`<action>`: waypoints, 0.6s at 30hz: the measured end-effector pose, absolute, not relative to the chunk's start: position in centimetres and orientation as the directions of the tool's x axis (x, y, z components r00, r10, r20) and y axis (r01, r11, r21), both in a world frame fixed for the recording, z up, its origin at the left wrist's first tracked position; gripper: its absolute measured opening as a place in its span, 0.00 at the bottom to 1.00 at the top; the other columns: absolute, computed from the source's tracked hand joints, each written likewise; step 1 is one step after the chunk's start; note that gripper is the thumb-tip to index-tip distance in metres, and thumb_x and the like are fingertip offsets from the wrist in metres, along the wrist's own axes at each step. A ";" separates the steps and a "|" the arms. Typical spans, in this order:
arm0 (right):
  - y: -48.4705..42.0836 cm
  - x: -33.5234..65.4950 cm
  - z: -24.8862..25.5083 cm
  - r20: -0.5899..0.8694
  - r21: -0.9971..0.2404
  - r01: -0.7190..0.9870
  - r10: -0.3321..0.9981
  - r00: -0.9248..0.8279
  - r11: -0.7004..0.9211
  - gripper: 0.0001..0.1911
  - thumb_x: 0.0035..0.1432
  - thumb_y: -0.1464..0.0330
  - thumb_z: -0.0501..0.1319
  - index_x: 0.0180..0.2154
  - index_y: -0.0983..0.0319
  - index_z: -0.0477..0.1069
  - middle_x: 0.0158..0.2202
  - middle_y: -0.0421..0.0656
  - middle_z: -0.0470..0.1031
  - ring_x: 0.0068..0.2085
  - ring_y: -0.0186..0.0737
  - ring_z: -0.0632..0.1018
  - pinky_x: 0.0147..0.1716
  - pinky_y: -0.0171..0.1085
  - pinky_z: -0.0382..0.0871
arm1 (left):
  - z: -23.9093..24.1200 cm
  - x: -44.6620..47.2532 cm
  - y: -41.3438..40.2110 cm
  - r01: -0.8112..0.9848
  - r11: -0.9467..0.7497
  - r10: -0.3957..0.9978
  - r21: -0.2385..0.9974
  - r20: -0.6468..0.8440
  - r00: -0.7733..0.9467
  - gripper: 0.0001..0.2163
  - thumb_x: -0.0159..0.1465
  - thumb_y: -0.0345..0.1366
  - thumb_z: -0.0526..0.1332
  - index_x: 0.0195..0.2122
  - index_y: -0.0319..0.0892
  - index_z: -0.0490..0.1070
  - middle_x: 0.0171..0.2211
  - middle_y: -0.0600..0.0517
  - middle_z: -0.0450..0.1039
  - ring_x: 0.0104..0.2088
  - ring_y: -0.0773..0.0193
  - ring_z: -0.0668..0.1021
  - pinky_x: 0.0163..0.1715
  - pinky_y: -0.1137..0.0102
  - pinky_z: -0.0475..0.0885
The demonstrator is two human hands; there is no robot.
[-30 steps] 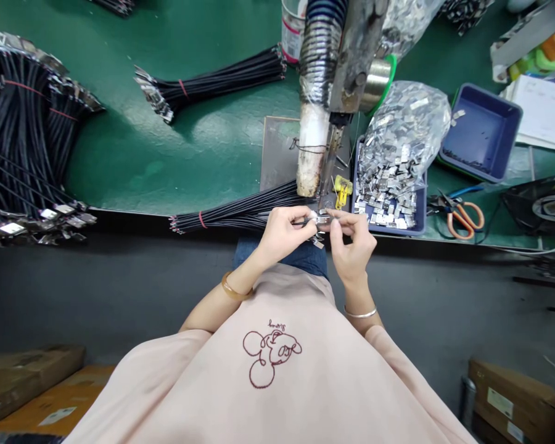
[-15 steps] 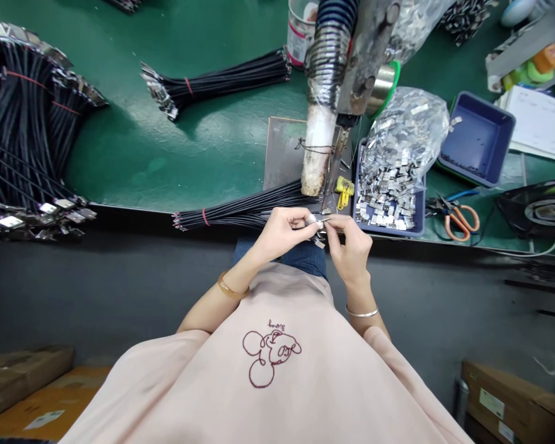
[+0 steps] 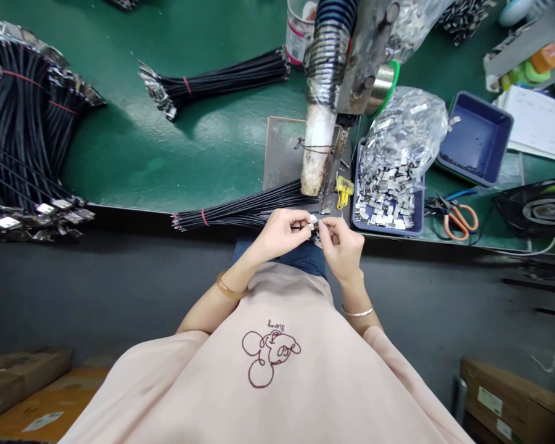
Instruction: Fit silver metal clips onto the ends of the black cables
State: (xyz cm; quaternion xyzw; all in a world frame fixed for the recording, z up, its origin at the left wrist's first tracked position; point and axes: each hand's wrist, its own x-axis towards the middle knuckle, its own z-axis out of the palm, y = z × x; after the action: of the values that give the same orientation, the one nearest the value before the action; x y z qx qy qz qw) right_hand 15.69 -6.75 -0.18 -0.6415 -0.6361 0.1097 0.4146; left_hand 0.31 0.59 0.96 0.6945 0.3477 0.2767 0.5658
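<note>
Cables (image 3: 231,214), thin, black and red-banded, run through mid-frame to our hands. Our left hand (image 3: 281,235) and right hand (image 3: 342,248) nearly meet, fingertips pinched on one small, mostly hidden dark piece (image 3: 315,227). Right of centre, our dark-blue plastic tray (image 3: 388,231) holds silver metal connectors (image 3: 385,196).

A small workshop for cable work is recognised, and this is shown by several signs. On the green worktop (image 3: 115,166), black cables (image 3: 23,117) with metal ends (image 3: 155,92) are laid in thick bundles, which are tied with red bands (image 3: 205,217). A blue tray (image 3: 388,232) is filled with many small metal pieces (image 3: 383,197), partly kept in a clear plastic bag (image 3: 407,117). Beside it, pliers (image 3: 459,221) with orange handles are placed. A spool of shiny wire (image 3: 382,90) is seen near a ribbed hose (image 3: 326,71), and cardboard boxes (image 3: 513,398) are stored lower down.
</note>
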 end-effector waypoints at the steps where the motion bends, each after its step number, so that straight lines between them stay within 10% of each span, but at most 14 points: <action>1: -6.7 15.7 -0.1 0.328 -0.741 0.660 0.924 0.195 0.124 0.09 0.66 0.63 0.58 0.35 0.60 0.72 0.20 0.33 0.67 0.19 0.27 0.66 0.22 0.29 0.60 | 1.0 0.3 0.6 0.171 -0.113 0.793 0.979 -0.015 0.610 0.06 0.58 0.31 0.58 0.26 0.37 0.73 0.22 0.53 0.70 0.24 0.69 0.70 0.26 0.75 0.63; 5: -6.7 16.0 0.3 0.117 -0.946 0.321 0.960 0.255 0.030 0.11 0.65 0.60 0.60 0.34 0.60 0.69 0.18 0.30 0.63 0.17 0.27 0.66 0.18 0.28 0.59 | 1.1 0.3 0.8 0.107 -0.055 0.787 0.993 -0.023 0.616 0.06 0.60 0.33 0.60 0.28 0.37 0.72 0.22 0.54 0.68 0.24 0.71 0.68 0.26 0.75 0.63; 10: -6.7 16.7 0.4 0.207 -0.976 0.158 0.844 0.494 0.147 0.06 0.66 0.63 0.59 0.40 0.58 0.68 0.19 0.29 0.65 0.15 0.25 0.63 0.15 0.27 0.55 | 0.7 0.5 0.7 0.089 0.003 0.810 0.996 -0.054 0.583 0.10 0.62 0.39 0.62 0.30 0.36 0.75 0.22 0.55 0.66 0.22 0.73 0.65 0.23 0.75 0.58; 18: -7.3 15.9 -0.1 0.541 -0.721 0.650 0.781 0.313 0.239 0.03 0.62 0.71 0.63 0.38 0.58 0.72 0.43 0.44 0.83 0.44 0.40 0.85 0.43 0.39 0.81 | 0.8 1.5 0.8 0.002 0.098 0.848 0.995 -0.085 0.524 0.10 0.60 0.38 0.65 0.28 0.36 0.74 0.20 0.55 0.67 0.19 0.75 0.63 0.19 0.76 0.57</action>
State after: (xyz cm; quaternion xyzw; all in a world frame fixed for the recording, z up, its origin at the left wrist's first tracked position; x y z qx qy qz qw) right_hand 15.94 -7.31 -0.12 -0.6138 -0.5828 0.0615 0.5289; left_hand 1.48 0.77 0.77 0.5865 0.3624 0.3270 0.6464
